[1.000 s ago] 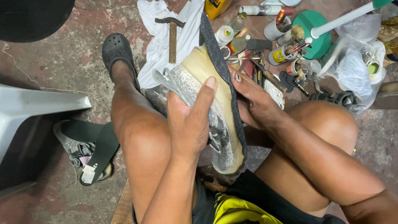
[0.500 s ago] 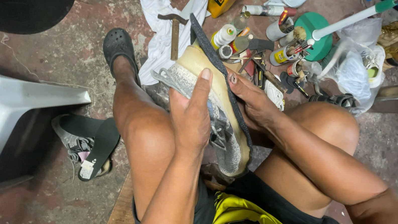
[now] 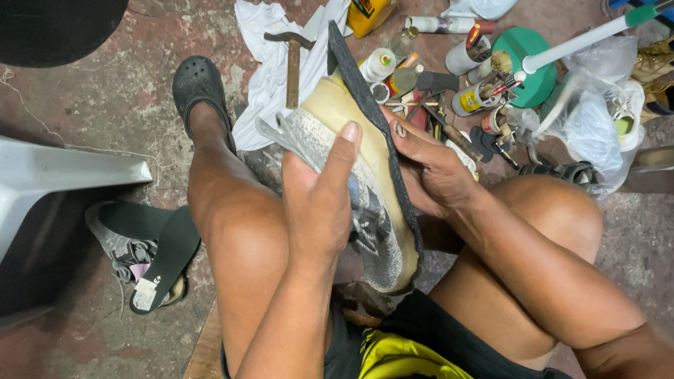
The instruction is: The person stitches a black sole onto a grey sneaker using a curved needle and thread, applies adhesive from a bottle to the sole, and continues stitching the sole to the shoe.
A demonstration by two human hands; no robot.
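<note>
I sit on a low wooden plank with a shoe (image 3: 352,140) held sole-up between my knees. Its pale tan midsole shows, and a dark grey outsole strip (image 3: 364,92) is peeled away along the right side. My left hand (image 3: 317,205) clasps the shoe's grey patterned upper from the left, thumb lying up along the midsole. My right hand (image 3: 434,173) grips the right edge of the shoe, fingers against the dark strip. The heel end of the shoe is hidden behind my left hand.
A hammer (image 3: 292,66) lies on a white cloth (image 3: 264,87) beyond the shoe. Cans, tubes and small tools (image 3: 461,84), a green lid (image 3: 531,63) and plastic bags (image 3: 590,120) crowd the floor at right. A white chair (image 3: 3,188) and dark sandals (image 3: 147,251) lie left.
The shoe and both hands have shifted slightly; my left thumb has stretched further up along the midsole. Grips are unchanged.
</note>
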